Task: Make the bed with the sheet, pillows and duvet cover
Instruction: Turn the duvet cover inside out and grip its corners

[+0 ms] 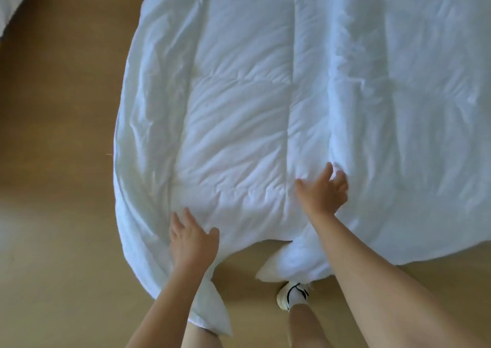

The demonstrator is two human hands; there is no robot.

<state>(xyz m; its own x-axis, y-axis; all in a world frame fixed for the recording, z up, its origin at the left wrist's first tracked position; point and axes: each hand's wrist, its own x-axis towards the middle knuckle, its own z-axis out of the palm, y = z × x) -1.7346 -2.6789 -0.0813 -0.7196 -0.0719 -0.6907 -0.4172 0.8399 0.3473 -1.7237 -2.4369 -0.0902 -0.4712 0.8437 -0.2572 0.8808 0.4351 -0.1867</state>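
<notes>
The quilted white duvet (239, 135) is lying spread on the wooden floor (58, 161), its near edge bunching by the person's shoe (292, 293). The left grip (191, 238) is pressing flat near the duvet's near left corner, fingers apart. The right grip (324, 188), also splayed and clamping nothing, is touching it further in. The work is probably sitting early: no bed, sheet or pillows are showing.

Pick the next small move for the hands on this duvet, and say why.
Probably smooth toward the near edge and pull out the bunched corner by the shoe. The duvet lies creased on the floor, that corner is folded up, and both the left hand and right hand are open, gripping nothing.
</notes>
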